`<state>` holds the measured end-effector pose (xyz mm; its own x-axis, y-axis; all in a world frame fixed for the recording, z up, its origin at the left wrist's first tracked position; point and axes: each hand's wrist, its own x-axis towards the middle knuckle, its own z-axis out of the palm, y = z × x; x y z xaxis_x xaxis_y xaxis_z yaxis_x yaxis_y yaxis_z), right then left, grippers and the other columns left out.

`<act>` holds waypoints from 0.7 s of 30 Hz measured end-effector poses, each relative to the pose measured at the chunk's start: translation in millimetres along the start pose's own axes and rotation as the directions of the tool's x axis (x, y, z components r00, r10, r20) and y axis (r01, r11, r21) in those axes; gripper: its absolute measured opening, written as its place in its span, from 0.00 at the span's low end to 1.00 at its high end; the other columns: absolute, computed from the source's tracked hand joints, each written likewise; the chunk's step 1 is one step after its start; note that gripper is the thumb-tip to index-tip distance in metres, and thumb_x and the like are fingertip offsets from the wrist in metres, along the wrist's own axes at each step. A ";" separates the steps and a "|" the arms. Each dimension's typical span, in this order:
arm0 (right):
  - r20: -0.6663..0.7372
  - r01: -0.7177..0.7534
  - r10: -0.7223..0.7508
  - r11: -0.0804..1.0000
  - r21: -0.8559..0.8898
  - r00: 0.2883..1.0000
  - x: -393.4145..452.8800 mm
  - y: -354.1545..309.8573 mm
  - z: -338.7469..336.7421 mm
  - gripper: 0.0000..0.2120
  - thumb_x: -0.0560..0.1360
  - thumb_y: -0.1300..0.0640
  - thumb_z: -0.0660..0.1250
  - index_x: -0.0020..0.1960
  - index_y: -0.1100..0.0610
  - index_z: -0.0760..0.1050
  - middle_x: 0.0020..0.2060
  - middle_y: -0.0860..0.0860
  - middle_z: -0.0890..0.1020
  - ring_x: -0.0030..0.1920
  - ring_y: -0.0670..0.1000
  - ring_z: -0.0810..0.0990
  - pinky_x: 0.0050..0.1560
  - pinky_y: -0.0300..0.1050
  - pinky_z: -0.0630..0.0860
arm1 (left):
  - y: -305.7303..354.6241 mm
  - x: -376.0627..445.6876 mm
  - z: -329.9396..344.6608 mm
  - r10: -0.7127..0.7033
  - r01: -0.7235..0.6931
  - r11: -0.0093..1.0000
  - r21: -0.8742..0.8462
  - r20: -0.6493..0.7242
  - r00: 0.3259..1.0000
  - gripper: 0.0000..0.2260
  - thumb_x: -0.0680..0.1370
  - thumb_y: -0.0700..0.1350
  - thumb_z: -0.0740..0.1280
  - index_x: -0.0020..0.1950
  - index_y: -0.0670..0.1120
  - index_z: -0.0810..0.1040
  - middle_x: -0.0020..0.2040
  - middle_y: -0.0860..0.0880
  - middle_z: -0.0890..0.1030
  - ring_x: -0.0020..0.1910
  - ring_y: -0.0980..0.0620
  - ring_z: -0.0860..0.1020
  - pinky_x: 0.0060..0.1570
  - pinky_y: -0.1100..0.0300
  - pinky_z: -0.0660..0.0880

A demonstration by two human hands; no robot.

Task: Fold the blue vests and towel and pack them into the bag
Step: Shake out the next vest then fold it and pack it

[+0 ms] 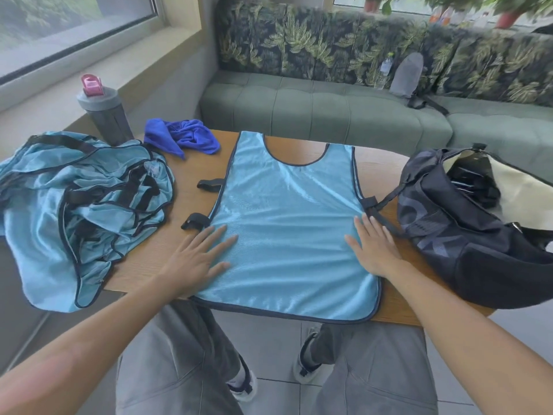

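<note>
Light-blue black-trimmed vest (287,223), royal-blue towel (185,137), leaf-patterned sofa back (314,40)

We see single head-worn view, wide-angle, facing forward and down, close over wooden table (191,187). We take in near table edge, own legs below, sofa (329,112) beyond.

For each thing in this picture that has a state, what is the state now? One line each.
Spread vest: flat, unfolded, hem over table edge.
Vest pile: crumpled, unfolded.
Blue towel: bunched, unfolded.
Bag: open, on table.
Shaker bottle: upright, lid on.
Left hand: flat on spread vest.
Right hand: flat on spread vest.
</note>
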<state>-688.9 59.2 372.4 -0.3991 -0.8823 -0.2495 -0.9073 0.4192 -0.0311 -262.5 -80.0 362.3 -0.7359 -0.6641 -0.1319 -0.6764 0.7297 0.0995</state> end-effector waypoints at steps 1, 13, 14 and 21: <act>-0.001 0.004 -0.004 1.000 0.009 1.000 -0.6 -1.0 -1.9 0.37 0.80 0.32 0.37 0.83 0.50 0.38 0.82 0.49 0.38 0.81 0.50 0.36 0.80 0.54 0.40 | -0.1 0.0 -0.4 -0.008 0.008 1.000 0.001 0.003 1.000 0.31 0.77 0.72 0.33 0.80 0.67 0.38 0.82 0.58 0.37 0.81 0.55 0.37 0.81 0.49 0.44; -0.348 0.429 -0.405 0.903 -0.010 0.846 -127.5 -9.0 11.2 0.33 0.79 0.29 0.53 0.72 0.52 0.72 0.68 0.48 0.74 0.69 0.52 0.71 0.71 0.50 0.63 | -15.5 -65.5 -9.2 0.323 -0.323 0.946 -0.008 -0.042 0.946 0.30 0.83 0.67 0.52 0.82 0.55 0.59 0.82 0.54 0.59 0.81 0.53 0.57 0.79 0.53 0.58; -0.336 0.456 -0.441 0.889 -0.037 0.832 -138.3 -7.9 17.8 0.35 0.78 0.28 0.56 0.72 0.52 0.71 0.69 0.48 0.74 0.69 0.51 0.71 0.71 0.50 0.64 | -19.1 -70.6 -4.4 0.329 -0.329 0.944 0.001 -0.023 0.944 0.31 0.83 0.68 0.53 0.83 0.55 0.57 0.83 0.55 0.57 0.82 0.53 0.54 0.79 0.53 0.56; -0.396 0.458 -0.485 0.873 -0.168 0.780 -153.9 -9.9 73.7 0.29 0.78 0.51 0.69 0.76 0.57 0.69 0.77 0.52 0.68 0.75 0.57 0.69 0.75 0.52 0.63 | -18.5 -80.4 17.7 0.307 -0.299 0.952 0.067 -0.233 0.923 0.27 0.80 0.53 0.67 0.78 0.49 0.69 0.76 0.48 0.70 0.73 0.44 0.70 0.70 0.49 0.72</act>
<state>-608.8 206.6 339.8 0.0767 -0.9761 0.2036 -0.9970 -0.0739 0.0214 -190.3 -37.2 353.6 -0.8937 -0.4269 0.1381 -0.4214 0.9043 0.0682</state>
